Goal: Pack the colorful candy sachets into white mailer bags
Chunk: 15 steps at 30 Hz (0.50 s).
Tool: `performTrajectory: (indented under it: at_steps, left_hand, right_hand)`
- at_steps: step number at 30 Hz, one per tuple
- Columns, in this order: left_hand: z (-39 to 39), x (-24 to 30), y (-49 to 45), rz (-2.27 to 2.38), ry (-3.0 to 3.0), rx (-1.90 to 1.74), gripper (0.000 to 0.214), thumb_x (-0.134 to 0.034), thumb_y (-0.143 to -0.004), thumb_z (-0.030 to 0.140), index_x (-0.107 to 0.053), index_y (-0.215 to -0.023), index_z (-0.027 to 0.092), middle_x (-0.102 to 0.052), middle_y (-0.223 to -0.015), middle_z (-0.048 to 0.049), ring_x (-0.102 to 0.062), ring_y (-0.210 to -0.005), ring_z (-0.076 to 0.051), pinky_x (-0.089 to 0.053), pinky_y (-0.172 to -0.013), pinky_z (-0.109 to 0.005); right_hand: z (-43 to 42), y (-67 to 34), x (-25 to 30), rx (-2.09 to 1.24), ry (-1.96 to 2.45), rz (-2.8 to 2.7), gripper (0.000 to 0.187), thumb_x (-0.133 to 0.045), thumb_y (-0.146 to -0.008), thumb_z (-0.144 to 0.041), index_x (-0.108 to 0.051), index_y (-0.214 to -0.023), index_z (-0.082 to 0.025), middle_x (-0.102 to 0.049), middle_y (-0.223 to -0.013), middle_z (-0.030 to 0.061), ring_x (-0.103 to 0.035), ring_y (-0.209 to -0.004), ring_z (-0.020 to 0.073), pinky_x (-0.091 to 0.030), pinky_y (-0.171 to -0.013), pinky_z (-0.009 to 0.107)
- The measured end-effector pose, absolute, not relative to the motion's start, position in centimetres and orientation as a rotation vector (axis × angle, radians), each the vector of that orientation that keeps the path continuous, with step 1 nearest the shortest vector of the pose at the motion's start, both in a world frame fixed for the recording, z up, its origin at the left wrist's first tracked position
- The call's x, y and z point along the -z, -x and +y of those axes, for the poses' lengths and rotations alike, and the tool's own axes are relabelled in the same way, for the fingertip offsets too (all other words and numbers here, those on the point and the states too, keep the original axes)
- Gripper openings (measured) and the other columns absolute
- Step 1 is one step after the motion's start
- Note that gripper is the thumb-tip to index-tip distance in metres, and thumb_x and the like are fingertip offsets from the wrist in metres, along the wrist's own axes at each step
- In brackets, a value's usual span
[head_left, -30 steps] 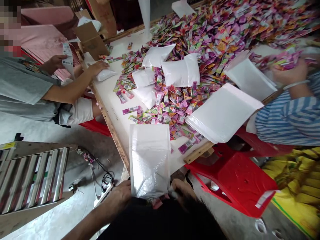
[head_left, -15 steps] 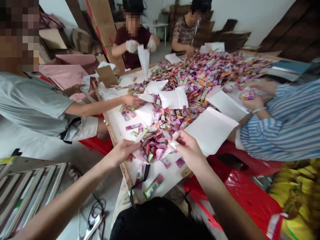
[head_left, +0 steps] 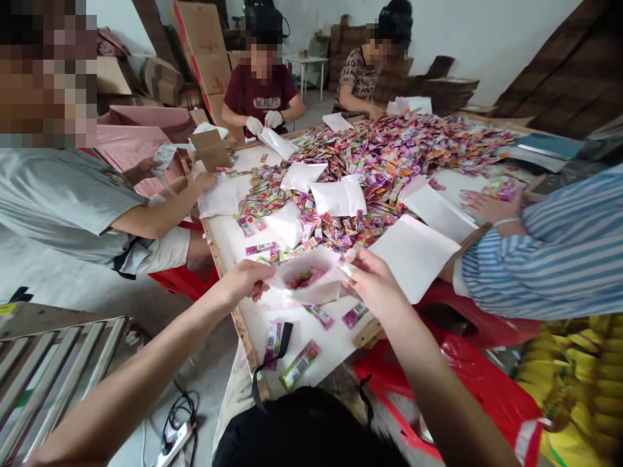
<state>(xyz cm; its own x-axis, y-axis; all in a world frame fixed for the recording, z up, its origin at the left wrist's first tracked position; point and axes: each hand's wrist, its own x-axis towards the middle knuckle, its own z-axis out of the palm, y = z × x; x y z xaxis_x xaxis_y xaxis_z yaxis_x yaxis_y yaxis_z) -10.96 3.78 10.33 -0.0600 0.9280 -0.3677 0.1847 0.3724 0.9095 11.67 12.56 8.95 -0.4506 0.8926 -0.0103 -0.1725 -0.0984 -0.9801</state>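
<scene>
A white plastic bag (head_left: 318,293) is stretched between my two hands, its mouth spread and facing me. Inside it lie small pink and green packets (head_left: 305,279). My left hand (head_left: 247,279) pinches the left edge of the mouth. The right edge is gripped by my right hand (head_left: 368,277), which has something white around its fingertips. Just beyond the bag spreads a large heap of colourful packets (head_left: 384,152). Loose packets, among them a long green and pink one (head_left: 300,364), lie on the table nearer me.
Filled white bags (head_left: 339,196) rest on the heap's near side. Flat white bags (head_left: 413,254) lie right of my right hand. Co-workers sit around the table; one in striped sleeves (head_left: 559,240) handles packets at right. A wooden rim (head_left: 242,327) edges the table.
The packets bulging at my bag's mouth now sit deeper inside, and the mouth shows wide. Across the table, gloved hands have lowered a white bag. The left co-worker's arm has drawn back leftward.
</scene>
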Motion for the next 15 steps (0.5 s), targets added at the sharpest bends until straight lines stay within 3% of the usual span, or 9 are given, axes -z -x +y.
performTrajectory:
  at_steps: [4,8,10,13,15]
  left_hand:
    - [2.4,-13.5,11.2,1.355,-1.261,-0.849,0.050,-0.051,-0.078,0.055,-0.057,-0.048,0.015,-0.048,-0.037,0.0005,-0.035,-0.032,-0.006,-0.023,-0.035,-0.020]
    - [3.5,-11.7,15.2,1.133,-1.438,-0.578,0.063,-0.041,-0.075,0.070,-0.063,-0.056,0.014,-0.052,-0.040,-0.0025,-0.044,-0.036,-0.010,-0.033,-0.040,-0.023]
    - [5.1,-9.0,17.2,1.424,-1.426,-0.928,0.064,-0.034,-0.081,0.067,-0.060,-0.053,0.014,-0.051,-0.041,-0.0019,-0.043,-0.038,-0.009,-0.035,-0.043,-0.022]
    - [7.7,-6.3,17.5,1.465,-1.473,-1.156,0.041,-0.046,-0.084,0.052,-0.064,-0.091,0.015,-0.067,-0.083,-0.0070,-0.061,-0.077,-0.015,-0.046,-0.067,-0.023]
    - [9.1,-6.2,15.8,1.235,-1.587,-1.060,0.046,-0.059,-0.079,0.044,-0.053,-0.118,0.020,-0.057,-0.121,-0.0092,-0.052,-0.110,-0.021,-0.044,-0.086,-0.029]
  right_hand:
    - [12.8,-11.8,-11.5,-1.534,0.634,-1.365,0.022,-0.071,-0.064,-0.020,-0.050,-0.069,-0.020,-0.050,-0.063,-0.0054,-0.044,-0.056,0.0082,-0.033,-0.050,0.020]
    - [13.2,-10.6,-7.9,-1.634,0.669,-1.469,0.015,-0.066,-0.071,-0.017,-0.050,-0.073,-0.020,-0.050,-0.065,-0.0047,-0.044,-0.058,0.0086,-0.033,-0.052,0.020]
    - [13.3,-9.8,-5.5,-1.761,0.701,-1.441,0.015,-0.064,-0.075,-0.020,-0.048,-0.072,-0.020,-0.047,-0.064,-0.0051,-0.042,-0.056,0.0084,-0.032,-0.052,0.020]
    - [13.4,-8.8,-5.5,-1.914,0.455,-1.448,0.019,-0.066,-0.074,-0.024,-0.047,-0.073,-0.020,-0.047,-0.067,-0.0043,-0.041,-0.056,0.0084,-0.031,-0.051,0.020]
    - [13.6,-8.3,-7.8,-2.040,0.247,-1.482,0.022,-0.067,-0.071,-0.025,-0.047,-0.071,-0.020,-0.048,-0.067,-0.0037,-0.039,-0.053,0.0078,-0.031,-0.048,0.020]
